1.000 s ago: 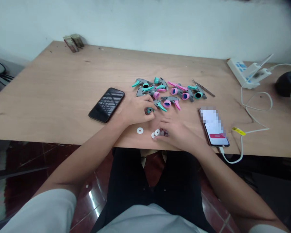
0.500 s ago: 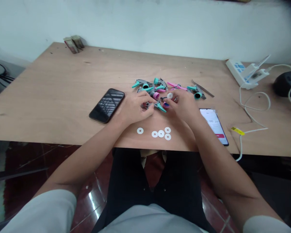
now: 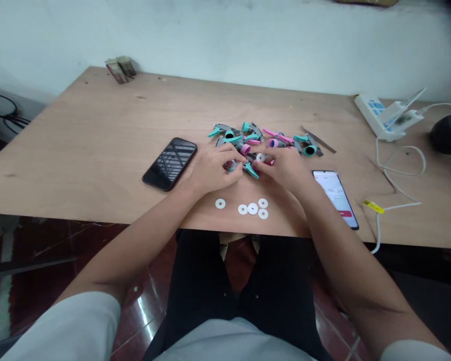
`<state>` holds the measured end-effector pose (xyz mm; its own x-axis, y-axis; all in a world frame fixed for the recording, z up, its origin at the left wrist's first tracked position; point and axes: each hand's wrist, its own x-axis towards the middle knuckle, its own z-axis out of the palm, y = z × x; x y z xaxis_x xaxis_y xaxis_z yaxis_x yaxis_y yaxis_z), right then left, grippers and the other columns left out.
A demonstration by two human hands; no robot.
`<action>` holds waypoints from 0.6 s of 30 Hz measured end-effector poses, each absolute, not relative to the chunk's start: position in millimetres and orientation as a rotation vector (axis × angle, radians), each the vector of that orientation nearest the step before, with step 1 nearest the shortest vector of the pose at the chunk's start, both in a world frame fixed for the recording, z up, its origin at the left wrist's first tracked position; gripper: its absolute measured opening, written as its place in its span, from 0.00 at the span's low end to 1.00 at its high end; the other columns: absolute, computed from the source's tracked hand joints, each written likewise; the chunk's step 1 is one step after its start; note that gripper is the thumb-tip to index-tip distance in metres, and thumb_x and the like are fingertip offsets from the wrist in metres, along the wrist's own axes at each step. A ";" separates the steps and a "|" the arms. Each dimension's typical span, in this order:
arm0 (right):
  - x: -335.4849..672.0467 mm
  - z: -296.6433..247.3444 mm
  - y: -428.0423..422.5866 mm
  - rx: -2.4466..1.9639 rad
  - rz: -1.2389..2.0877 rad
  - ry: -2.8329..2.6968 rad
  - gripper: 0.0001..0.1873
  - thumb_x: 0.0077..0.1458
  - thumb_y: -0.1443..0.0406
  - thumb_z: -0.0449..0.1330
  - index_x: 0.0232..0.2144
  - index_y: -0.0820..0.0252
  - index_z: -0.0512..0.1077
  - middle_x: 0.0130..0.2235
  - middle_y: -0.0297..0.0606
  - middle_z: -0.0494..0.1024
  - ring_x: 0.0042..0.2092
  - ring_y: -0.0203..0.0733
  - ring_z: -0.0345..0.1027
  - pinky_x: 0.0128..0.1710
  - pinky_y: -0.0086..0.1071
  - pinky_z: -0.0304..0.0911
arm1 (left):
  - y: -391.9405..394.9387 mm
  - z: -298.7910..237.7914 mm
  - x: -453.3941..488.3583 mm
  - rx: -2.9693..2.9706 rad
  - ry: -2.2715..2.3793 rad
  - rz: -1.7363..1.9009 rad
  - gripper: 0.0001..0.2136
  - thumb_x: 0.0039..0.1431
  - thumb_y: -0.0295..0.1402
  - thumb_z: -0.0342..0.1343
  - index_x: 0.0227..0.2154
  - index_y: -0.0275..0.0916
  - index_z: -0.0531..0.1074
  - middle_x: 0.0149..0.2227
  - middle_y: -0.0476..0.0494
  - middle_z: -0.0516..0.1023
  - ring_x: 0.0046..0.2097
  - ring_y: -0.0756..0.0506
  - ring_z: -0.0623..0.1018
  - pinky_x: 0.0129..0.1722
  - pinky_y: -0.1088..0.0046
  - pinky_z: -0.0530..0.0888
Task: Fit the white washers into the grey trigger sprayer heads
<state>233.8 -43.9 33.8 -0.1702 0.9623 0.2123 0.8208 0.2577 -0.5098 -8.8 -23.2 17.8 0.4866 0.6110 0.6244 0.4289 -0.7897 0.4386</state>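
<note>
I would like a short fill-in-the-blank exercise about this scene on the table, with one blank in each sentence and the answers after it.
The right hand holds one white washer, and ___ other white washers lie flat on the plywood table.
The black phone lies on the ___ side of the left hand.
The spray trigger heads in the pile are gray, pink and ___.

Answers: five; left; teal.
</note>
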 end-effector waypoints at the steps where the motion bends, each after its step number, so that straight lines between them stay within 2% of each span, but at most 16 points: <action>1: 234.7 33.0 -43.0 -1.578 0.400 -1.985 0.15 0.63 0.57 0.68 0.50 0.48 0.86 0.35 0.38 0.87 0.37 0.47 0.79 0.38 0.38 0.69 | -23.1 17.7 -8.8 2.505 0.894 1.190 0.08 0.63 0.29 0.61 0.41 0.42 0.85 0.40 0.45 0.85 0.36 0.47 0.80 0.46 0.64 0.80; 4: 236.6 37.2 -43.5 -1.465 0.516 -1.764 0.11 0.60 0.55 0.70 0.34 0.56 0.85 0.29 0.37 0.84 0.30 0.42 0.73 0.30 0.35 0.67 | -23.4 17.1 -7.9 2.488 0.901 1.210 0.09 0.64 0.29 0.62 0.44 0.42 0.85 0.43 0.43 0.85 0.40 0.45 0.82 0.49 0.62 0.81; 6: 235.2 44.8 -45.8 -1.391 0.602 -1.638 0.14 0.58 0.53 0.71 0.30 0.56 0.82 0.26 0.35 0.80 0.26 0.39 0.69 0.25 0.33 0.67 | -23.2 15.9 -7.0 2.468 0.921 1.224 0.13 0.64 0.30 0.63 0.50 0.43 0.83 0.47 0.42 0.84 0.43 0.44 0.82 0.49 0.62 0.81; 9: 225.6 55.6 -47.7 -1.251 0.717 -1.564 0.16 0.56 0.50 0.73 0.31 0.55 0.82 0.28 0.34 0.81 0.26 0.37 0.68 0.23 0.33 0.69 | -20.4 11.9 -6.3 2.448 0.933 1.257 0.22 0.65 0.34 0.66 0.62 0.45 0.77 0.55 0.40 0.80 0.49 0.42 0.83 0.53 0.60 0.82; 12: 210.6 55.1 -42.7 -1.100 0.849 -1.604 0.21 0.56 0.45 0.73 0.35 0.55 0.83 0.30 0.34 0.81 0.27 0.36 0.69 0.26 0.33 0.72 | -14.2 6.2 -7.1 2.459 0.889 1.321 0.27 0.66 0.37 0.67 0.67 0.48 0.73 0.61 0.38 0.75 0.59 0.38 0.80 0.60 0.55 0.80; 18: 194.5 30.2 -27.4 -1.021 0.886 -1.617 0.25 0.60 0.39 0.68 0.36 0.52 0.82 0.25 0.31 0.75 0.25 0.38 0.68 0.27 0.35 0.71 | -4.6 0.6 -10.3 2.398 0.911 1.398 0.17 0.71 0.37 0.63 0.61 0.46 0.80 0.58 0.38 0.78 0.59 0.40 0.80 0.58 0.60 0.82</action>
<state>194.5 -27.4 30.2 -0.1570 0.9229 0.3515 0.2003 0.3783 -0.9038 -10.3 -4.6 0.6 0.3555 0.6102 0.7080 0.4011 -0.7838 0.4742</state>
